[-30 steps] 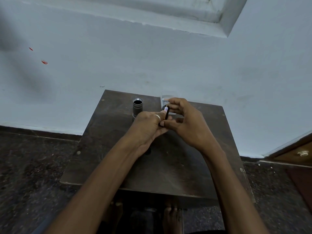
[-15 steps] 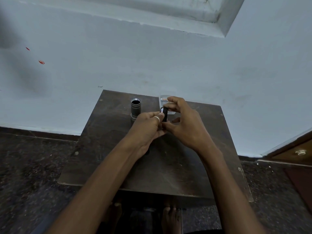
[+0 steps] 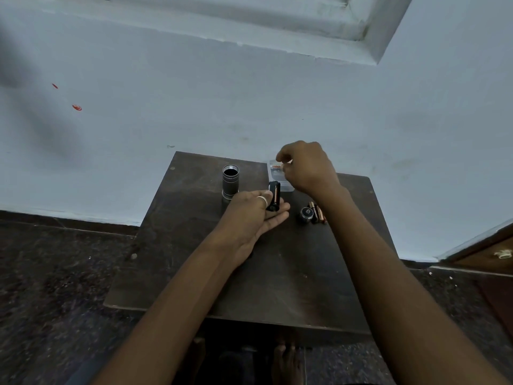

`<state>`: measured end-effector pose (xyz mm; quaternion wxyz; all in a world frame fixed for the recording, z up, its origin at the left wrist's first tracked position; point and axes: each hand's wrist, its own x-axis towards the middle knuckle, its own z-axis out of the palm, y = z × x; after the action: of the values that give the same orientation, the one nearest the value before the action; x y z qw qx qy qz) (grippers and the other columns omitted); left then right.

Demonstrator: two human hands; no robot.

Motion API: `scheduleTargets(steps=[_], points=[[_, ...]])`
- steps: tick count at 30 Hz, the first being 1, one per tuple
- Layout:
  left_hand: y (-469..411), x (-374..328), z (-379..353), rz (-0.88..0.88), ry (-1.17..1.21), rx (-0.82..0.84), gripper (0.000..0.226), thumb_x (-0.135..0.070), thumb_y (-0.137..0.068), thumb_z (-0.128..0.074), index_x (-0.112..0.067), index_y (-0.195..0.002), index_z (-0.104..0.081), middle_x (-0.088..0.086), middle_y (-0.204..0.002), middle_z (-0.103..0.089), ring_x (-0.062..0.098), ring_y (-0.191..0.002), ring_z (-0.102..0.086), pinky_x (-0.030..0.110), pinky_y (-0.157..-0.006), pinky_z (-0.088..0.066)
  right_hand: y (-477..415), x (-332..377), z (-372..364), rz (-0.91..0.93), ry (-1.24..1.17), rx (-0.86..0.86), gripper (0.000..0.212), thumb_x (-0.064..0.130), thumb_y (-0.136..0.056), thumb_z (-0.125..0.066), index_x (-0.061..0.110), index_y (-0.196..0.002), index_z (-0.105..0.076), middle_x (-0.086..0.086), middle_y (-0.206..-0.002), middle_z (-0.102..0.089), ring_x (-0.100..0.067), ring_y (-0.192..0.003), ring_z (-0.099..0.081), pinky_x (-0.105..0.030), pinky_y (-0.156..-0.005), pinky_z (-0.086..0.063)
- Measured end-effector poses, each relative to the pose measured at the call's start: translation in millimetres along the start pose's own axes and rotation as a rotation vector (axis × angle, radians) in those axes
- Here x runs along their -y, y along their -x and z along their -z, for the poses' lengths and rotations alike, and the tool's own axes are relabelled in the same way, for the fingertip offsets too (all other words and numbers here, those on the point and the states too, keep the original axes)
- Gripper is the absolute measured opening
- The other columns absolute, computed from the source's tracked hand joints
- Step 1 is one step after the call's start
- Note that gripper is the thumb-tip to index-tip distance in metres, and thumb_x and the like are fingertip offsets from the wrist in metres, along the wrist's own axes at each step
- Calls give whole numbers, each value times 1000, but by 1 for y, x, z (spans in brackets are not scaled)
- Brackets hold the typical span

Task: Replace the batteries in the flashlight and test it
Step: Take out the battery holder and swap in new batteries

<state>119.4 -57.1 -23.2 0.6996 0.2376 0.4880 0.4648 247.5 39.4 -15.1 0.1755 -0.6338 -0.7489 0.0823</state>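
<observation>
My left hand (image 3: 254, 215) holds a black battery holder (image 3: 274, 196) upright between thumb and fingers, with a battery seated in it. Over a clear plastic battery pack (image 3: 277, 176) at the table's far edge hovers my right hand (image 3: 308, 168), fingers pinched; a small pale tip shows at them, and whether they grip anything I cannot tell. The grey flashlight body (image 3: 230, 182) stands upright, its top end uncapped, left of my left hand. The black flashlight cap (image 3: 306, 214) lies on the table beside loose batteries (image 3: 317, 213).
Everything sits on a small dark wooden table (image 3: 277, 273) against a pale blue wall. Dark speckled floor surrounds it. A wooden door (image 3: 488, 254) is at the right edge. Bare feet show below the table's near edge.
My right hand has left the battery holder and moved up and right to the clear pack. The cap and loose batteries, hidden before, are now uncovered. My left hand keeps the holder.
</observation>
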Motion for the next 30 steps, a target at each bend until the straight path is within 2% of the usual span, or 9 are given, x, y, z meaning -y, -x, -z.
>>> scheduleTargets(steps=[3, 6, 10, 15, 18, 20, 24, 27, 30], points=[[0, -2, 1, 14, 13, -2, 19, -7, -103, -42, 1, -105, -59, 21, -114, -64, 24, -100, -69, 33, -83, -59, -15, 9, -6, 26, 221, 109, 34, 2, -90, -56, 16, -117, -71, -13, -122, -64, -34, -107, -63, -35, -79, -51], [1, -3, 2, 18, 26, 7, 19, -6, -103, -42, 0, -100, -59, 21, -112, -64, 25, -99, -69, 34, -82, -59, -22, 11, -9, 37, 340, 153, 30, 3, -88, -60, 12, -116, -69, -14, -117, -63, -34, -105, -62, -33, -73, -45], [2, -5, 2, 29, 44, 16, 20, -4, -103, -41, 0, -96, -59, 23, -114, -64, 26, -99, -69, 34, -82, -59, -31, 10, -9, 44, 363, 187, 28, 7, -87, -65, 10, -114, -69, -14, -111, -65, -33, -103, -62, -35, -74, -51], [4, -5, 2, 30, 70, 37, 19, -4, -103, -41, 1, -98, -59, 22, -110, -64, 26, -98, -69, 34, -80, -59, -29, 10, -11, 35, 350, 225, 24, 10, -89, -66, 8, -113, -69, -16, -111, -66, -33, -109, -59, -36, -76, -52], [3, -6, 2, 49, 84, 41, 20, -5, -104, -40, 3, -103, -59, 22, -111, -65, 26, -97, -69, 33, -78, -60, -23, 9, -2, -18, 217, 113, 16, 9, -92, -58, 7, -105, -66, -13, -107, -67, -31, -100, -60, -34, -71, -48], [4, -6, 2, 51, 91, 47, 22, -6, -104, -39, 4, -104, -59, 21, -108, -66, 25, -95, -70, 33, -77, -61, -11, 9, 9, -61, 40, -13, 11, 16, -96, -57, 9, -101, -64, -7, -100, -67, -28, -90, -61, -32, -69, -46], [5, -6, 2, 36, 96, 58, 22, -6, -104, -39, -1, -105, -60, 18, -107, -67, 26, -98, -69, 35, -81, -59, 32, 16, 29, -45, -229, -201, 18, 25, -100, -56, 15, -106, -69, 3, -89, -68, -17, -80, -61, -25, -67, -42], [3, -5, 4, 22, 103, 66, 26, -6, -104, -39, 0, -122, -57, 17, -109, -67, 26, -100, -69, 35, -79, -60, 63, 20, 36, -43, -300, -201, 19, 20, -100, -57, 16, -109, -73, 7, -97, -70, -7, -87, -59, -9, -68, -37], [0, -2, 4, 10, 94, 71, 30, -6, -104, -39, 1, -127, -57, 18, -110, -66, 24, -96, -69, 35, -76, -60, 82, 21, 33, -50, -317, -145, 19, 17, -97, -60, 20, -110, -73, 7, -104, -71, -7, -91, -62, -11, -74, -43]])
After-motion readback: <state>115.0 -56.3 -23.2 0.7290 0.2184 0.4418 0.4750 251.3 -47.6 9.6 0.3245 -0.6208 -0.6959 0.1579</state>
